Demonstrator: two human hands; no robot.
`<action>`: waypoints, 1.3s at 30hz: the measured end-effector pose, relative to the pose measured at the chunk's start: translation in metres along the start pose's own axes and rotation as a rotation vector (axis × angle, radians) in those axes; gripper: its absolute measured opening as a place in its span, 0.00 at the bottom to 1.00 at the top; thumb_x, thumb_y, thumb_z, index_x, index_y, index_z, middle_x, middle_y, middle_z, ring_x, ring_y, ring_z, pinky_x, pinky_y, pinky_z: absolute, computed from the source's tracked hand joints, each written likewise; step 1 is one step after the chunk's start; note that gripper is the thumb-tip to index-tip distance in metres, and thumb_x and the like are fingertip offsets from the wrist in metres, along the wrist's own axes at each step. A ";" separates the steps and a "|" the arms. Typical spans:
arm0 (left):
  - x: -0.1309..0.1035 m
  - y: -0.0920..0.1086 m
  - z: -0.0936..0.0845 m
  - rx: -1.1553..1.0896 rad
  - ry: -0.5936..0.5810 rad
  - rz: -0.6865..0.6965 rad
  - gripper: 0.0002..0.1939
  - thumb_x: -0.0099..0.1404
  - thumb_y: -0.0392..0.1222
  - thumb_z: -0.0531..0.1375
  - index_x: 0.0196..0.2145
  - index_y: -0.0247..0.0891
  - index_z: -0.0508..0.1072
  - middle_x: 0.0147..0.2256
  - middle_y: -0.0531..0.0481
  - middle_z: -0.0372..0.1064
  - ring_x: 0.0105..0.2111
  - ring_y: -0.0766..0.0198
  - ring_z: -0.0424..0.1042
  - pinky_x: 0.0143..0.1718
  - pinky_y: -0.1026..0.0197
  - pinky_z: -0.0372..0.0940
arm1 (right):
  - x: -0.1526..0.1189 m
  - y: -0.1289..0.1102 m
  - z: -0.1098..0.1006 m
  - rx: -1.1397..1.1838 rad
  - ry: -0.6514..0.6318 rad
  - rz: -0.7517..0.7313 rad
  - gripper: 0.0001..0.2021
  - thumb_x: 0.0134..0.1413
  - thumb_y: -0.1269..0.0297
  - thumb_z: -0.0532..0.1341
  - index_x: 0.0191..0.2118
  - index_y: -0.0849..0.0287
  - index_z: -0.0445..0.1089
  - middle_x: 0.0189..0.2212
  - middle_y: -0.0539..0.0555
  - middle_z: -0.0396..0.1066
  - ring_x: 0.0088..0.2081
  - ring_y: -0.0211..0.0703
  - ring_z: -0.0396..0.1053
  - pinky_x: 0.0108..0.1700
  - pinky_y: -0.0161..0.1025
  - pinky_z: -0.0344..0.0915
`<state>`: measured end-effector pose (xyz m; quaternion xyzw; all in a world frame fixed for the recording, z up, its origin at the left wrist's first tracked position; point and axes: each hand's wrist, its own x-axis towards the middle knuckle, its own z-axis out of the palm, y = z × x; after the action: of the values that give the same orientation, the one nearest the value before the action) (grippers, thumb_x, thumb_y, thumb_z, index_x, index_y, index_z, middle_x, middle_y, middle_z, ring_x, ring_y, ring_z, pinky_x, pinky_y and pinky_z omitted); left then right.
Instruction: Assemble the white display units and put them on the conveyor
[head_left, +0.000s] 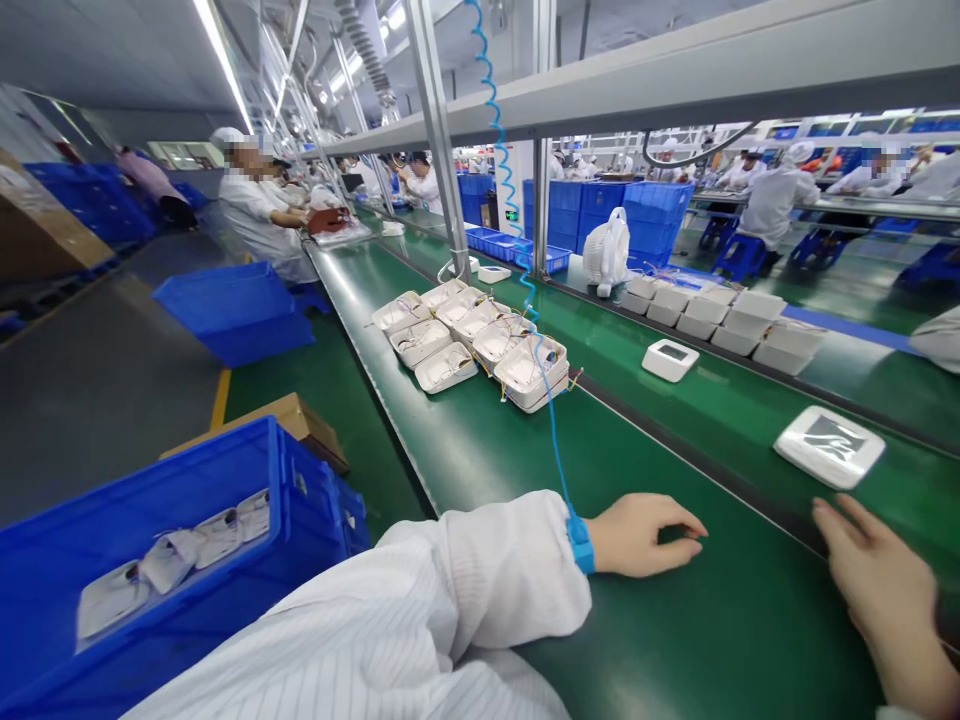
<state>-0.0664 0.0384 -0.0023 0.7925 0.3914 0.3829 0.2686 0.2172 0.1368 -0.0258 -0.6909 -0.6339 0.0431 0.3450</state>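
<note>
My left hand [637, 535] hovers over the green work surface [675, 640], its thumb and fingers curved apart with nothing between them. A blue wrist strap [580, 543] with a coiled cord circles that wrist. At the right edge, my right hand [881, 575] is open, its fingers pointing toward a white device with a dark screen [829, 445]. The fingertips come close to the device; whether they touch it I cannot tell. Farther along the belt lies a second white device [670, 360]. Several stacked white plastic housings with wires [529, 370] sit ahead of my left hand.
To the left, a blue bin [225, 470] holds more housings, and another blue bin [236, 310] stands beyond it. A white fan [607, 250] and stacked white housings [724, 320] line the belt's far side. A metal post [439, 140] rises ahead. Co-workers sit farther off.
</note>
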 end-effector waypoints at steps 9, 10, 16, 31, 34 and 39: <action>-0.063 -0.057 -0.126 0.382 0.759 -0.420 0.12 0.68 0.40 0.49 0.44 0.35 0.66 0.42 0.41 0.70 0.45 0.58 0.71 0.49 0.54 0.67 | -0.013 -0.009 0.003 0.062 -0.122 -0.160 0.19 0.51 0.48 0.54 0.36 0.53 0.78 0.41 0.55 0.78 0.41 0.53 0.74 0.38 0.47 0.71; -0.071 -0.068 -0.151 0.439 0.823 -0.490 0.14 0.67 0.39 0.49 0.49 0.34 0.64 0.47 0.38 0.68 0.50 0.55 0.68 0.53 0.51 0.65 | -0.013 -0.010 0.003 0.066 -0.138 -0.175 0.19 0.51 0.48 0.54 0.36 0.54 0.78 0.41 0.55 0.77 0.41 0.53 0.74 0.37 0.46 0.70; -0.111 -0.115 -0.258 0.643 0.782 -0.851 0.26 0.58 0.35 0.56 0.54 0.25 0.62 0.58 0.30 0.62 0.63 0.44 0.58 0.65 0.44 0.52 | -0.015 -0.012 0.004 0.064 -0.171 -0.195 0.19 0.52 0.49 0.54 0.36 0.54 0.78 0.43 0.55 0.77 0.39 0.51 0.73 0.35 0.46 0.69; -0.225 -0.067 -0.207 0.794 0.391 -0.587 0.25 0.62 0.50 0.54 0.54 0.41 0.71 0.59 0.45 0.69 0.59 0.49 0.68 0.67 0.45 0.55 | -0.021 -0.030 -0.008 0.094 -0.194 -0.243 0.15 0.57 0.59 0.55 0.38 0.60 0.77 0.43 0.60 0.76 0.46 0.53 0.72 0.49 0.51 0.68; -0.228 -0.061 -0.188 0.750 0.262 -0.268 0.24 0.62 0.47 0.58 0.56 0.56 0.69 0.57 0.54 0.70 0.56 0.49 0.72 0.62 0.42 0.63 | -0.023 -0.036 -0.010 0.076 -0.200 -0.235 0.12 0.59 0.64 0.56 0.40 0.57 0.77 0.45 0.57 0.76 0.48 0.48 0.71 0.53 0.46 0.66; -0.165 -0.034 -0.133 0.709 0.016 0.110 0.27 0.63 0.42 0.60 0.60 0.57 0.66 0.55 0.52 0.73 0.52 0.50 0.75 0.50 0.46 0.75 | -0.024 -0.036 -0.008 0.053 -0.197 -0.216 0.11 0.61 0.66 0.57 0.42 0.57 0.77 0.46 0.55 0.75 0.49 0.44 0.70 0.54 0.42 0.65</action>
<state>-0.2553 -0.0623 -0.0175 0.8532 0.4588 0.2436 -0.0470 0.1858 0.1101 -0.0096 -0.6020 -0.7338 0.0898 0.3019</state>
